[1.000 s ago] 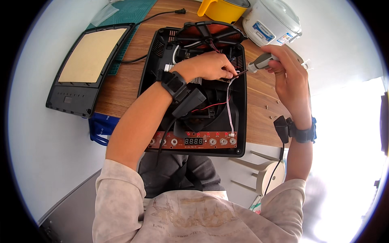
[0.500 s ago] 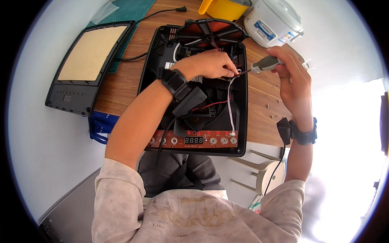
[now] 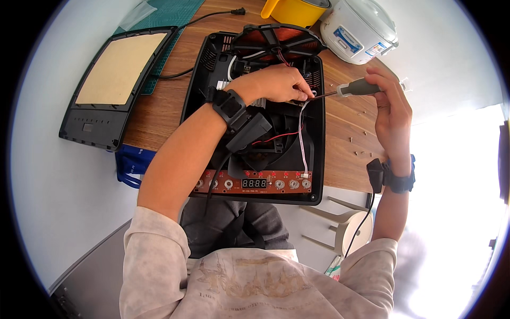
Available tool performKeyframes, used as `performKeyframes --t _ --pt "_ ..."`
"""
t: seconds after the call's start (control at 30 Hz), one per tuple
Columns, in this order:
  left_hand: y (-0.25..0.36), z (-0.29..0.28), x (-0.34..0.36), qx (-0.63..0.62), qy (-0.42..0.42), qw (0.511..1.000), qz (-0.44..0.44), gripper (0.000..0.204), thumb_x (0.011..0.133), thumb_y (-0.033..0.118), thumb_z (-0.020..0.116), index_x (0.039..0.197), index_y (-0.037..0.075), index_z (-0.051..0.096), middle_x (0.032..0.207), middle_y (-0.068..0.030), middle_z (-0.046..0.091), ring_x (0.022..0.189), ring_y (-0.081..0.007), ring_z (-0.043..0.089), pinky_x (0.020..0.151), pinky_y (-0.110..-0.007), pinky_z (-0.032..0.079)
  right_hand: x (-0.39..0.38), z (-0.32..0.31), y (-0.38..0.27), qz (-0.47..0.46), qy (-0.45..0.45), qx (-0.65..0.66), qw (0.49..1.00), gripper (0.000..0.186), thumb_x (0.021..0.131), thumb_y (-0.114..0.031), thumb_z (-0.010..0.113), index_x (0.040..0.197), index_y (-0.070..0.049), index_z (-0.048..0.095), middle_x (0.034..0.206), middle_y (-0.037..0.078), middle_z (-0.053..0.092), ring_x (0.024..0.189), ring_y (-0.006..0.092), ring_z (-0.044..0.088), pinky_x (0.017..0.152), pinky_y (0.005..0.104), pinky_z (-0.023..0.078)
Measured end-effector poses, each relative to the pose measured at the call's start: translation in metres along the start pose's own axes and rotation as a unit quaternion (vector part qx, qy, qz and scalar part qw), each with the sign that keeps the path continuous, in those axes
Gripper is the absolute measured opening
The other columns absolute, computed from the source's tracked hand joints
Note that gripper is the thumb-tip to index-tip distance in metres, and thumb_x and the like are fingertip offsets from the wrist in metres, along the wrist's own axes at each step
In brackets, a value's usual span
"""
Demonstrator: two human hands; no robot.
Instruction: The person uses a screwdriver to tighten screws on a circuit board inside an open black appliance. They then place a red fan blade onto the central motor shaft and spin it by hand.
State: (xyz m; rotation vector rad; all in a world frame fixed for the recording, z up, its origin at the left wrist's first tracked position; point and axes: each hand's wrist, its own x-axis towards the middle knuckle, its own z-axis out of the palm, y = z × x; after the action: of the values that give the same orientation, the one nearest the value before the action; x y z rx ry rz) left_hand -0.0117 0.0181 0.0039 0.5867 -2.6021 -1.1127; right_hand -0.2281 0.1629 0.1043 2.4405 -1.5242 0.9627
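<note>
My right hand (image 3: 392, 109) is closed round the grey handle of a screwdriver (image 3: 357, 88), held almost level. Its thin shaft points left, ending at the fingertips of my left hand (image 3: 279, 84). Thumb and forefinger of that hand are pinched together there; whatever lies between them is hidden. Both meet over the far right part of an opened black induction cooker (image 3: 320, 159). Its round coil (image 3: 254, 42) is tipped up at the back. A white ribbon cable (image 3: 302, 141) runs down to the brown control board (image 3: 265, 191), and a red wire crosses the middle.
The cooker's detached top panel (image 3: 119, 72) lies at the left, partly on a green cutting mat (image 3: 175, 13). Several small screws (image 3: 350, 140) are scattered on the wooden table to the right. A yellow pot (image 3: 295, 13) and white rice cooker (image 3: 353, 26) stand at the back.
My right hand has shifted a little to the right with the screwdriver, baring more of its shaft, and its grip on the handle has changed. The left hand stays almost in place.
</note>
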Motion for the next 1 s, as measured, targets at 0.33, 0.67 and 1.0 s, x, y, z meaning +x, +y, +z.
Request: performKeyframes --t 0.33,0.67,1.0 --pt "0.001 0.000 -0.001 0.014 0.002 1.000 -0.007 0.028 0.098 0.027 0.067 0.123 0.017 0.075 0.110 -0.0085 0.076 0.098 -0.0264 0.071 0.087 -0.035 0.053 0.001 -0.001 -0.001 -0.001 0.004 -0.025 1.000 0.037 0.092 0.019 0.051 0.119 -0.003 0.064 0.125 0.012 0.067 0.110 0.0272 0.068 0.089 0.0324 0.058" --pt "0.000 0.001 -0.001 0.022 0.005 1.000 -0.001 0.028 0.098 0.028 0.067 0.122 0.017 0.075 0.111 -0.0088 0.076 0.101 -0.0272 0.070 0.090 -0.036 0.052 0.003 -0.002 -0.006 -0.008 -0.003 -0.037 0.999 0.042 0.087 0.023 0.051 0.116 -0.003 0.066 0.123 0.012 0.066 0.107 0.0265 0.069 0.088 0.0327 0.059" --pt "0.003 -0.001 -0.002 0.025 0.001 1.000 -0.004 0.028 0.097 0.027 0.067 0.122 0.017 0.075 0.113 -0.0087 0.076 0.101 -0.0273 0.070 0.090 -0.037 0.052 0.011 -0.006 -0.017 -0.036 -0.025 -0.091 0.995 0.047 0.080 0.024 0.052 0.114 -0.004 0.067 0.119 0.011 0.066 0.101 0.0316 0.069 0.084 0.0350 0.061"
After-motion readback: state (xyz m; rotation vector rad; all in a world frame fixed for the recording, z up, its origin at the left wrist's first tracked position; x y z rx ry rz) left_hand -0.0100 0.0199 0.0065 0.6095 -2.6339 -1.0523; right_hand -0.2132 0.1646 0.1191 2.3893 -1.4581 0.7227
